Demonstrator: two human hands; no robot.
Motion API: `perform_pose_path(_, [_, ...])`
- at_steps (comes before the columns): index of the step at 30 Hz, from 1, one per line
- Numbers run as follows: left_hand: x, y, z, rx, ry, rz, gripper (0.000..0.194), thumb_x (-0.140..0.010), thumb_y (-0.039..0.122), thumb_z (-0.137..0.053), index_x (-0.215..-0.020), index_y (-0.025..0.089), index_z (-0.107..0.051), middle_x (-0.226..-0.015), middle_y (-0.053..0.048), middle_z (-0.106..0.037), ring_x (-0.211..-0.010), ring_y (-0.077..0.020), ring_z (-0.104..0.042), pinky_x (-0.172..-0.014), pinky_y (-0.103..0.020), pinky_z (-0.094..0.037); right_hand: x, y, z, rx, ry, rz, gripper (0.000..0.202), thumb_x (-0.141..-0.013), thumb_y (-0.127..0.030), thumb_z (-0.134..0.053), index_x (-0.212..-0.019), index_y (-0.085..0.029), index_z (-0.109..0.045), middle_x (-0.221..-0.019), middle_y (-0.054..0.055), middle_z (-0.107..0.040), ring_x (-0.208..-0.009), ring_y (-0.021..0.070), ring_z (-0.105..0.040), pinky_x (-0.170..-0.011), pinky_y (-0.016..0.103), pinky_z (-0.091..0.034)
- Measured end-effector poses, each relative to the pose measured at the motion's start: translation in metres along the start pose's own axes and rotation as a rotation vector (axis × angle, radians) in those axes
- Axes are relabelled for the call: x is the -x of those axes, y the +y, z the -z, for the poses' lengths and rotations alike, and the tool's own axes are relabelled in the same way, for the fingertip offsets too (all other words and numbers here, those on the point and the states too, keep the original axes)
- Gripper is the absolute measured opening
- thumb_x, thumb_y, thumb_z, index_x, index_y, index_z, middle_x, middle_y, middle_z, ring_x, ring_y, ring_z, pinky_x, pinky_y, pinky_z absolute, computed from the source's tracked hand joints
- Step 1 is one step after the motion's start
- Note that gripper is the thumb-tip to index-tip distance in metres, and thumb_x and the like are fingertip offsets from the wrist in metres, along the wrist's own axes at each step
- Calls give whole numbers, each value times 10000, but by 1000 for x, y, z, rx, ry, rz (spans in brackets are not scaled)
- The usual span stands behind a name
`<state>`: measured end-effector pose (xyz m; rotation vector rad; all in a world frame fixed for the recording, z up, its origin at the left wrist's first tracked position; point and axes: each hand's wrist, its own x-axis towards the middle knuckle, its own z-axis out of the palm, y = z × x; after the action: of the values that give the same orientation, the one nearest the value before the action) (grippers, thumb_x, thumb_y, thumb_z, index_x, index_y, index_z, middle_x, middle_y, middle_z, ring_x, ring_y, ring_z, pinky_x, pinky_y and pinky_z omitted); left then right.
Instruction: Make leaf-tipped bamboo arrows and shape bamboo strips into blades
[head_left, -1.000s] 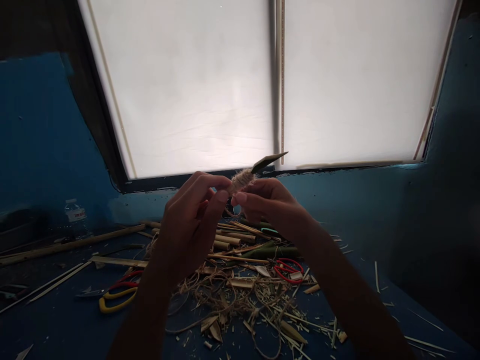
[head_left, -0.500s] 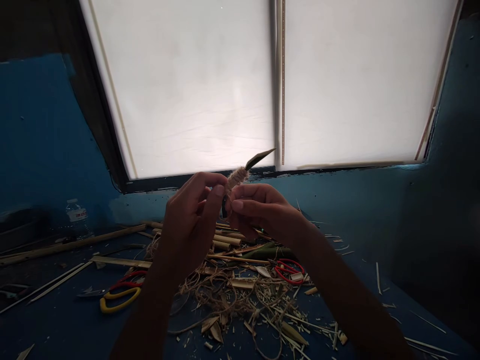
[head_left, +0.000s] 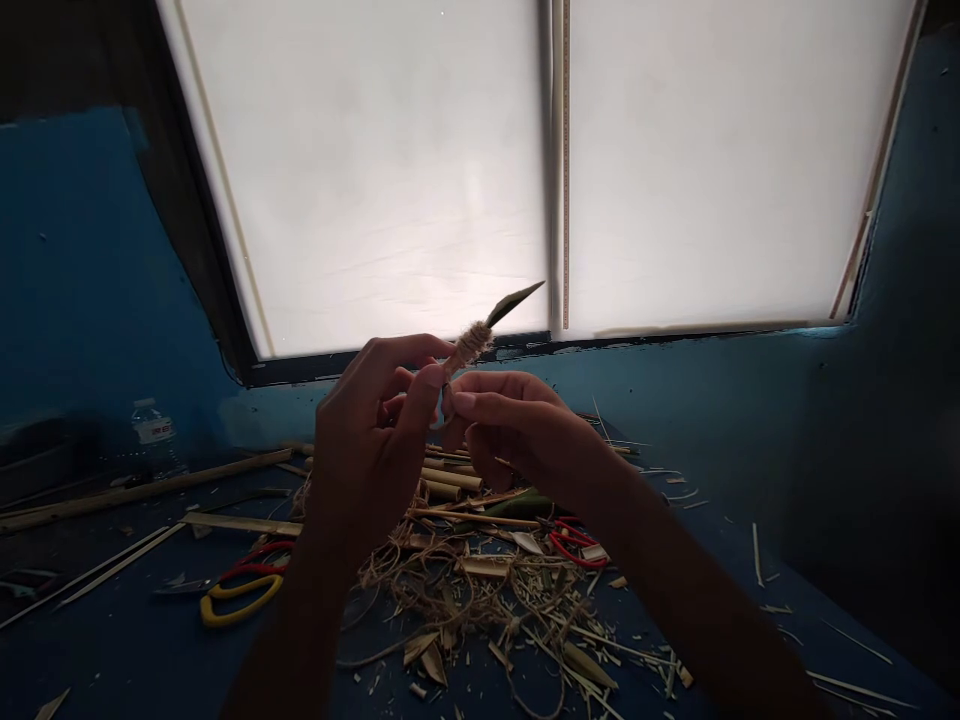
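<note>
A small twine-wrapped piece (head_left: 474,343) with a pointed dark leaf-like tip (head_left: 514,303) is held up in front of the window's lower edge, tilted up to the right. My left hand (head_left: 386,420) pinches its lower end between thumb and index finger. Close beside it, my right hand (head_left: 525,410) has thumb and fingers pressed together at the base of the piece, just below the wrapping. A thin strand loops between the two hands. What lies between the right fingertips is too small to make out clearly.
Tangled twine (head_left: 450,595), bamboo pieces (head_left: 450,482) and shavings cover the middle of the blue table (head_left: 135,660). Yellow-and-red-handled scissors (head_left: 240,598) lie left, red-handled ones (head_left: 577,545) right. A bottle (head_left: 154,430) stands at the back left.
The wrapped piece has shifted slightly up and left, showing more of its lower end below the twine. Both hands have moved a little to the left.
</note>
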<state>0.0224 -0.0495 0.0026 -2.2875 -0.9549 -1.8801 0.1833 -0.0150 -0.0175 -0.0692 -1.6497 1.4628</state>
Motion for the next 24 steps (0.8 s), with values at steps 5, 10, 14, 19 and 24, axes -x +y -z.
perform_pose_path(5, [1, -1, 1, 20, 11, -10, 159, -952, 337, -642, -1091, 280, -691, -1025, -30, -652, -850, -151, -691, -641, -234, -589, 0, 1, -2, -97, 29, 23, 149, -946, -314, -666, -902, -183, -724, -820, -29, -734, -413, 35, -548, -402, 170, -436])
perform_pose_path(10, [2, -2, -1, 5, 47, -38, 163, -966, 320, -618, -1101, 313, -709, -1101, -35, -651, -907, -167, -680, -649, -263, -588, 1, 2, -5, -98, 85, 44, 177, -948, -340, -661, -915, -180, -728, -816, -14, -742, -410, 34, -533, -384, 166, -404])
perform_pose_path(14, [2, -3, -5, -12, 127, -98, 146, -966, 294, -614, -1054, 321, -727, -1094, -34, -651, -945, -178, -663, -604, -257, -572, 1, 3, -8, -90, 92, 39, 151, -947, -338, -654, -951, -199, -715, -851, -10, -743, -418, 35, -526, -392, 168, -415])
perform_pose_path(19, [2, -1, -6, 10, 129, -120, 87, -959, 267, -624, -951, 291, -708, -1032, -26, -632, -821, -142, -643, -602, -259, -572, 2, 1, -11, -9, 68, 38, 152, -924, -327, -682, -866, -187, -679, -751, -32, -669, -460, 42, -521, -437, 172, -423])
perform_pose_path(24, [1, 1, -4, 44, 120, -31, 48, -958, 270, -624, -915, 258, -643, -970, -21, -646, -627, -99, -586, -484, -268, -485, 2, 0, -9, 81, 95, 78, 169, -905, -333, -710, -842, -184, -660, -643, -54, -584, -477, 47, -467, -439, 172, -377])
